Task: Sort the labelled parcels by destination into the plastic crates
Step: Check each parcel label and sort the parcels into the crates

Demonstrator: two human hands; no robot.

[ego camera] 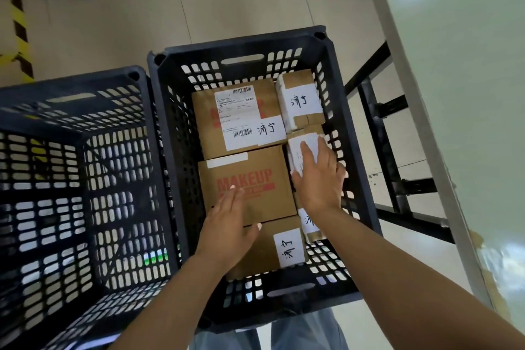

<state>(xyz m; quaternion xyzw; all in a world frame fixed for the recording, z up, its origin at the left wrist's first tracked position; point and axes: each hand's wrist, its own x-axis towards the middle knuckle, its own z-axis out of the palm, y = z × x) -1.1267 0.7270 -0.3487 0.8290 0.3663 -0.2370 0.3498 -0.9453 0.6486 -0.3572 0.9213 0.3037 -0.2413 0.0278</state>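
We've got both hands down in the R black crate point(352, 111), which holds several labelled cardboard parcels. Our right hand point(318, 176) curls over a small white-wrapped parcel point(308, 142) by the R wall; our left hand point(230, 221) lies flat, fingers straight, on the "MAKEUP" box point(255, 179), gripping nothing. A 2nd crate point(85, 179) sits just beside on the L, w/ a white table point(454, 94) on the R.

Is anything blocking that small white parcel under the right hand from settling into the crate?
Nothing visible. The right hand lies on the small white parcel, already inside the crate, squeezed between the MAKEUP box and the wall.
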